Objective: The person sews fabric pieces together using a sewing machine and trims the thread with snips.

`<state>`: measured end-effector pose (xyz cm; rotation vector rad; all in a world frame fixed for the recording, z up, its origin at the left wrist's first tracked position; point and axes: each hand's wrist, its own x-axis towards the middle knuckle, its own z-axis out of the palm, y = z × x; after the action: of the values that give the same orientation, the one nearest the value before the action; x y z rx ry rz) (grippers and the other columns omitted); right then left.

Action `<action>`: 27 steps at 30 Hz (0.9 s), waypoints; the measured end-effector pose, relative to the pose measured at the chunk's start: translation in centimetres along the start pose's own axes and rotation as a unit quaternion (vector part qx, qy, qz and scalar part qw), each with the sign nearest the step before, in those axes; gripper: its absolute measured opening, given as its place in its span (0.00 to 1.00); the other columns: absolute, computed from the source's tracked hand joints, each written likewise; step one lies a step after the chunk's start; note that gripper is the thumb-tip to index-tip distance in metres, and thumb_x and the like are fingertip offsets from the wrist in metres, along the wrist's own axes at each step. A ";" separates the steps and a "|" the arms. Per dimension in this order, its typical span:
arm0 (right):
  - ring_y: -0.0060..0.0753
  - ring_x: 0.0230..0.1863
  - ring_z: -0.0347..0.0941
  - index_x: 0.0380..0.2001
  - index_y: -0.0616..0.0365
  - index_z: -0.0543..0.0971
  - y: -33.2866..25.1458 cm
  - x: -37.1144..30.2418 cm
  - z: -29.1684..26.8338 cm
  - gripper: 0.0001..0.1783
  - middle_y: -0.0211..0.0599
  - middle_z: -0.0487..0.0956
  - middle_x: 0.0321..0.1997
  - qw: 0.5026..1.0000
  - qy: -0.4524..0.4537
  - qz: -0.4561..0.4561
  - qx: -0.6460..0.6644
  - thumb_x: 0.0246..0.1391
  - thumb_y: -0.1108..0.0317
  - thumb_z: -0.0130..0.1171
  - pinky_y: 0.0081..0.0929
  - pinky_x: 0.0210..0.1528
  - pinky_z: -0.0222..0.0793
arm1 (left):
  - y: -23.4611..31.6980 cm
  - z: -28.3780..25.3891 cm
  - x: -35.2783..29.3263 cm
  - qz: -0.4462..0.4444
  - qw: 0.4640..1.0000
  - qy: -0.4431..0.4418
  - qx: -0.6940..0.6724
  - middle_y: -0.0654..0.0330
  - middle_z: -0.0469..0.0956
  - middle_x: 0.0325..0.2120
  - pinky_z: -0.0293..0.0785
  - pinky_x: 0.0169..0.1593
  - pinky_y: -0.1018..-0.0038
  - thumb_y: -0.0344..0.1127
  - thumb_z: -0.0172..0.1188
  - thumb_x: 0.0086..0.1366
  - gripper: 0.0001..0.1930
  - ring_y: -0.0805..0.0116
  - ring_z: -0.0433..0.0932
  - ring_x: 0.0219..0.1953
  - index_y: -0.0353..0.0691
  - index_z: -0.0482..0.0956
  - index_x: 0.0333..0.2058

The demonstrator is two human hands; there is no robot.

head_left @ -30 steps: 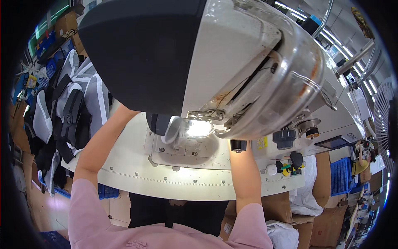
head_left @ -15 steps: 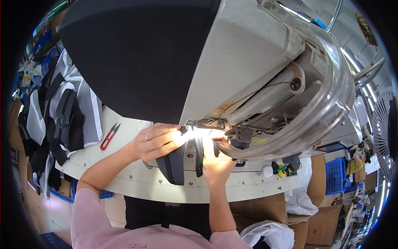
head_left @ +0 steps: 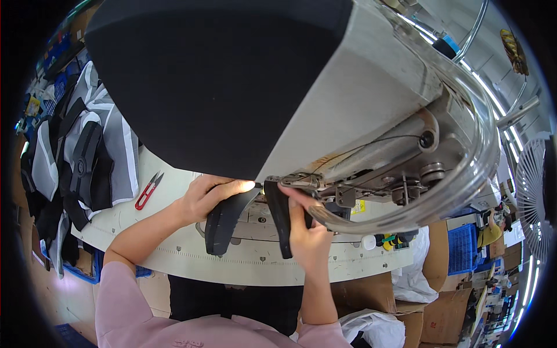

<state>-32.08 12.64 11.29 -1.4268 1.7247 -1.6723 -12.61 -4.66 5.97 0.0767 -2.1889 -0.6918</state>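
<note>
Below the head of a large sewing machine (head_left: 354,98), my left hand (head_left: 203,200) is closed on a black fabric piece (head_left: 223,226), thumb stretched along its top edge. The piece's wide lower end hangs toward the table's front. My right hand (head_left: 307,232) grips a narrower black strip (head_left: 277,211), its index finger pointing up at the strip's top by the needle area. A gap separates the two dark parts, with the machine's metal bed (head_left: 258,226) showing between them. Whether they join near the top is hidden by the machine head.
Red-handled thread snips (head_left: 149,192) lie on the white table (head_left: 174,249) left of my arm. A heap of grey and black fabric pieces (head_left: 84,156) covers the table's left end. Small bottles (head_left: 386,240), cardboard boxes (head_left: 449,316) and a blue crate (head_left: 462,249) are at the right.
The black piece and strip have moved apart, the left one leftward and the strip rightward. The bright glare at the needle area is gone. The view has shifted slightly.
</note>
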 end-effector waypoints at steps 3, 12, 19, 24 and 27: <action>0.33 0.50 0.80 0.52 0.59 0.85 -1.6 -0.5 0.8 0.20 0.43 0.86 0.46 0.990 -0.020 -0.056 -0.129 0.64 0.84 0.51 0.28 0.58 0.70 | 0.7 -0.4 0.1 0.064 0.996 0.033 0.057 0.45 0.81 0.46 0.79 0.49 0.64 0.32 0.61 0.64 0.21 0.51 0.82 0.46 0.34 0.81 0.55; 0.36 0.49 0.78 0.55 0.65 0.80 -1.4 -0.3 1.3 0.17 0.45 0.84 0.48 0.974 0.037 -0.119 -0.189 0.66 0.80 0.51 0.32 0.59 0.69 | 2.7 -0.9 1.9 0.170 0.964 0.051 0.197 0.56 0.79 0.43 0.82 0.47 0.65 0.24 0.67 0.54 0.21 0.57 0.80 0.45 0.38 0.85 0.49; 0.28 0.41 0.77 0.47 0.71 0.78 0.5 -0.8 2.4 0.11 0.38 0.82 0.40 0.993 0.093 0.030 -0.060 0.65 0.75 0.57 0.27 0.49 0.72 | 1.4 -0.6 0.3 0.146 0.957 -0.004 0.252 0.54 0.80 0.47 0.82 0.47 0.63 0.28 0.68 0.54 0.21 0.52 0.80 0.47 0.37 0.84 0.49; 0.40 0.32 0.78 0.35 0.69 0.77 0.5 -1.4 2.2 0.09 0.42 0.81 0.32 0.994 0.044 -0.076 -0.058 0.48 0.85 0.57 0.37 0.37 0.73 | 0.4 -0.3 -0.7 0.083 0.983 -0.034 0.162 0.52 0.80 0.46 0.80 0.47 0.62 0.29 0.70 0.52 0.23 0.52 0.80 0.46 0.35 0.83 0.49; 0.58 0.31 0.76 0.36 0.65 0.81 -0.2 -1.4 2.2 0.08 0.49 0.80 0.34 0.987 0.014 -0.087 -0.138 0.52 0.83 0.59 0.43 0.34 0.70 | 0.9 -0.1 -1.0 -0.082 0.996 -0.021 -0.025 0.50 0.79 0.45 0.80 0.45 0.63 0.28 0.69 0.51 0.23 0.52 0.81 0.44 0.35 0.83 0.50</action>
<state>-29.59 12.61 10.38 -1.7279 1.9590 -1.5919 -11.74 -3.67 5.79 0.2208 -2.2213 -0.8459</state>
